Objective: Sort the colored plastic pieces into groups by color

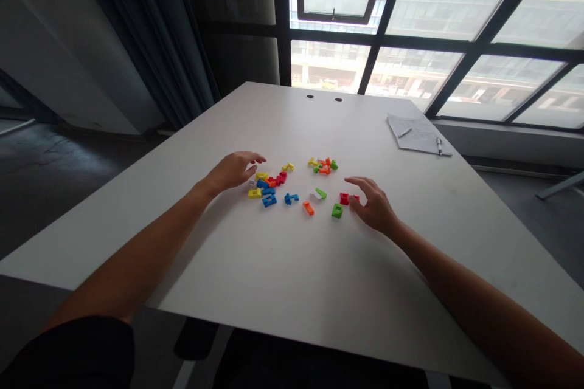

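Left hand [232,170] free, fingers parted, beside cluster of small multicoloured plastic blocks [263,183] on white counter [269,267]; right hand [374,205] likewise, by squarish red plastic block [344,199]. Pinch singly; crowded pieces may snag.

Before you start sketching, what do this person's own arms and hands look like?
A black sleeve ends above the bare left forearm. The right forearm is bare too, with no sleeve in view. The left hand and right hand are ungloved; no watch shows.
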`<state>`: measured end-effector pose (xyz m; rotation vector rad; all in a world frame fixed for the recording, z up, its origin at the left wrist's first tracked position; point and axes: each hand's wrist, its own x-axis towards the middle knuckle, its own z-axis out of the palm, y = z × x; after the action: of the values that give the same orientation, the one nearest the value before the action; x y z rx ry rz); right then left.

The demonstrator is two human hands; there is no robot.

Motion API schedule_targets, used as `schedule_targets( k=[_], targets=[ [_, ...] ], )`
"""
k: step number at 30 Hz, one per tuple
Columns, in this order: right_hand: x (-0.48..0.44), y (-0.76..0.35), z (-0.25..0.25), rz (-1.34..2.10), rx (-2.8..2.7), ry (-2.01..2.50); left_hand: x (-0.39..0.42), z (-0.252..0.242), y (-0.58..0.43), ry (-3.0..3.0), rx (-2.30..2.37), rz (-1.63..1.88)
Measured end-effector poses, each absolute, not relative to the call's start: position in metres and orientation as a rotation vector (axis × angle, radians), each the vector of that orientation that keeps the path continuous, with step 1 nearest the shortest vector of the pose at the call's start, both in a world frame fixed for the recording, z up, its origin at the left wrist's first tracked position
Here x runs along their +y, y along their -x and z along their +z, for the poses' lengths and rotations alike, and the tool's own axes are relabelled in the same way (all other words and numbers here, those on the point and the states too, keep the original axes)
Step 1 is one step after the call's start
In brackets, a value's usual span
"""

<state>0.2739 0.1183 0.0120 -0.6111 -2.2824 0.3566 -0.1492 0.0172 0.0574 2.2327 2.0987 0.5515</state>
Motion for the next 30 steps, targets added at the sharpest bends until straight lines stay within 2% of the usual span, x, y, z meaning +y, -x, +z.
schedule_targets(
  k=[5, 10, 14, 20, 30],
  targets=[
    [0.111, -0.22, 0.05, 0.436, -2.472, 0.405, 0.001, 0.043, 0.142, -2.185, 2.074, 0.8],
    [0.116, -0.134, 0.07, 0.475, -2.729, 0.456, -0.004, 0.039, 0.118, -2.274, 2.025, 0.756],
    [0.123, -0.086, 0.067, 0.317, -2.949, 0.465, -0.005, 0.033, 0.12, -2.306, 2.012, 0.714],
    [0.132, -0.072, 0.047, 0.336, -2.999, 0.513, -0.007, 0.03, 0.148, -2.261, 2.016, 0.779],
    [0.147, -0.08, 0.039, 0.618, -2.748, 0.404, -0.01, 0.034, 0.136, -2.22, 1.935, 0.85]
  ],
)
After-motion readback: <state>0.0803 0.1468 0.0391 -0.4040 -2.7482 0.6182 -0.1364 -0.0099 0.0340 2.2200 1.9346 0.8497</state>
